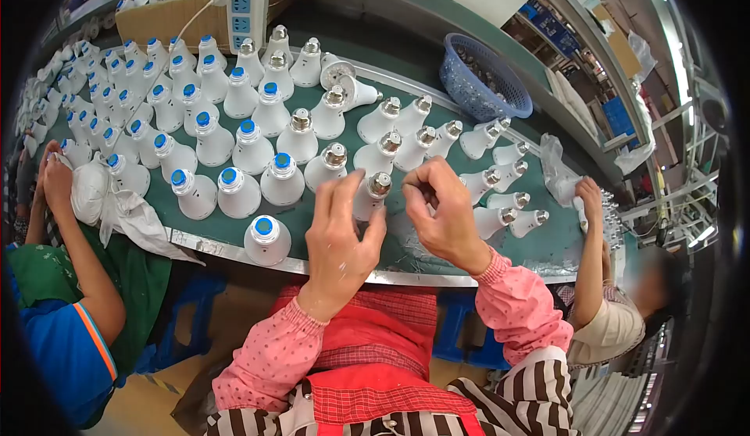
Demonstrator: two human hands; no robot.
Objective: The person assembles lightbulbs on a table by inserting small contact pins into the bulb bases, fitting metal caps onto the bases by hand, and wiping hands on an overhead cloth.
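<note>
My left hand (341, 241) is curled around a white LED bulb (369, 200) that stands cap-up at the table's front, fingers on its left side and thumb at its lower right. The bulb's bare metal screw cap points up. Just to the right, my right hand (445, 216) has thumb and fingers pinched together; whatever they hold is hidden. Left of my hands stand several bulbs topped with blue pieces, the nearest being a blue-topped bulb (267, 241) at the table edge. Behind my hands, several bulbs with bare metal caps (378, 153) stand upright or tilted.
A blue plastic basket (486, 76) of small parts sits at the back right. Bulbs lie on their sides (500, 219) to the right. Co-workers' hands are at the left (56, 178) and right (590, 200). A power strip (241, 14) stands behind. The metal table edge (211, 244) runs before me.
</note>
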